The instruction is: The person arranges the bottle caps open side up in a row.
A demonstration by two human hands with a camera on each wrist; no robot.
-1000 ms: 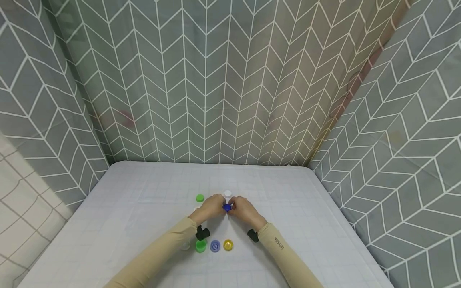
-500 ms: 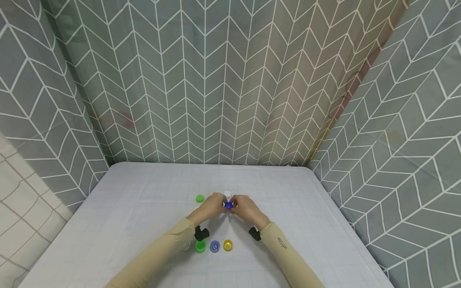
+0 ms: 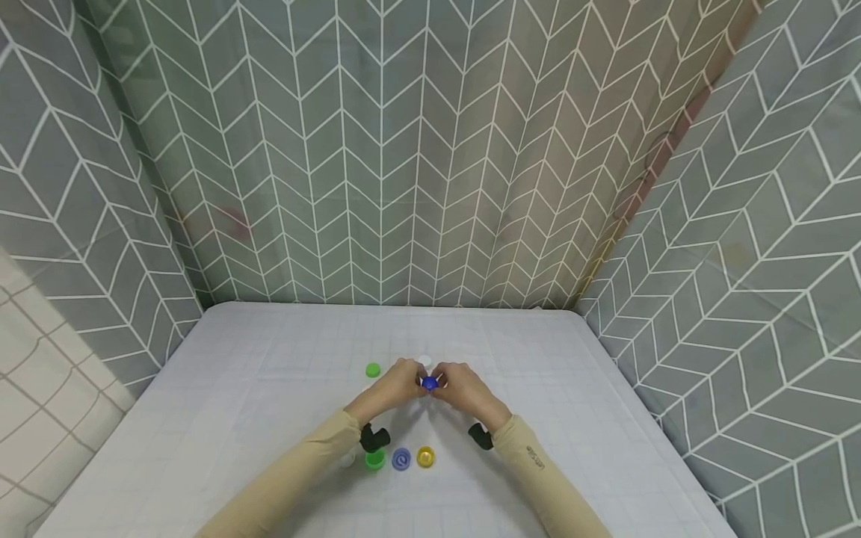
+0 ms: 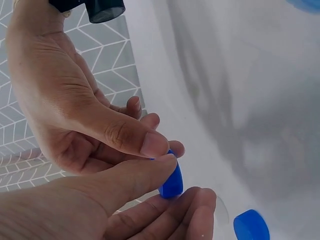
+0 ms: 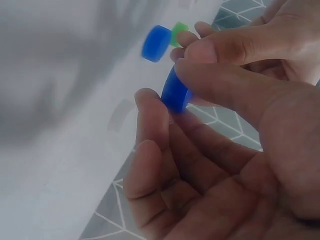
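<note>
– big grey cloth (image 3: 383,172) with white chevron lines, hanging behind a white-covered table (image 3: 282,359)
– and a row of round caps (image 3: 401,459) on it; what's being held?
– left hand (image 3: 392,385) and right hand (image 3: 466,388), barely open, both pinch a smooth blue cap (image 3: 429,383) between them, raised above the table

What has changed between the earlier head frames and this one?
The blue cap has shifted slightly toward the person's right and up in the head view, and the right hand has moved right with it. Right and left hand still pinch it; nothing was let go. The far green cap, lavender piece and yellow piece stayed put.
</note>
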